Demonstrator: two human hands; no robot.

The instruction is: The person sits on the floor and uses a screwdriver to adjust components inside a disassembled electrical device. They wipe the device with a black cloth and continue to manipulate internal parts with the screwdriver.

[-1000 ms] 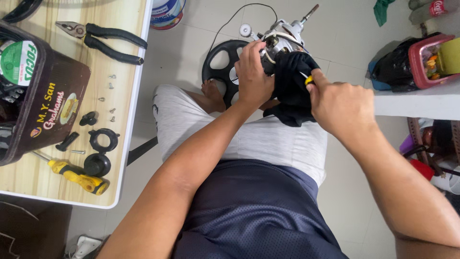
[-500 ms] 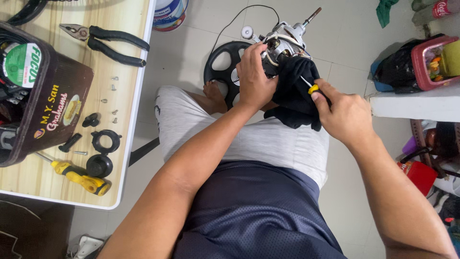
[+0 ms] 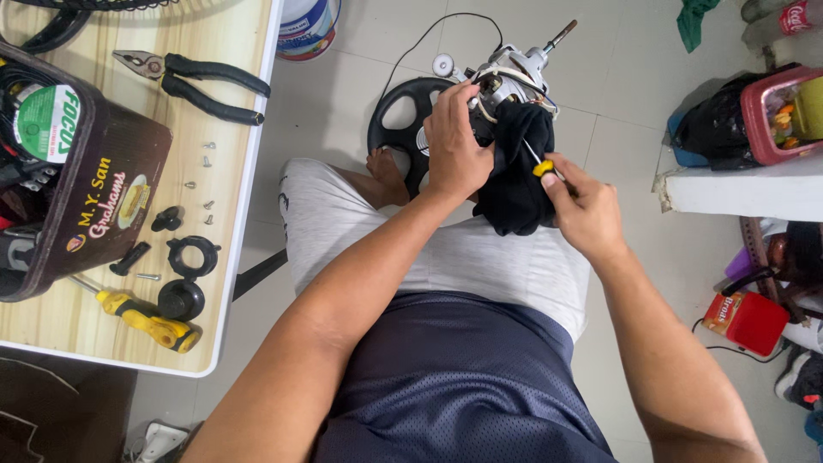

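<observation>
- The left hand (image 3: 456,146) is wrapping closed around the top of a small grey metal motor with a bare shaft and loose wires (image 3: 513,75), fingers curled over it, holding it over the lap.
- A floppy black cloth (image 3: 514,176) is hanging off that motor, draping down between both hands.
- The right hand (image 3: 585,206) is pinching shut on a thin screwdriver with a yellow-and-black handle (image 3: 540,166), right beside the motor, with the tip poking in under the cloth; can't see where the tip is landing.
- A round black plastic wheel-shaped part (image 3: 399,120) is lying on the floor just behind the motor, next to a bare foot.
- Well left of the motor, the light wood tabletop (image 3: 227,223) is carrying black-handled pliers (image 3: 201,81), scattered small screws (image 3: 206,182), black plastic rings and knobs (image 3: 184,274), a chunky yellow-handled screwdriver (image 3: 141,317) and a dark brown box (image 3: 94,214).
- Right of the motor, a red container (image 3: 750,319) is sitting on the floor.
</observation>
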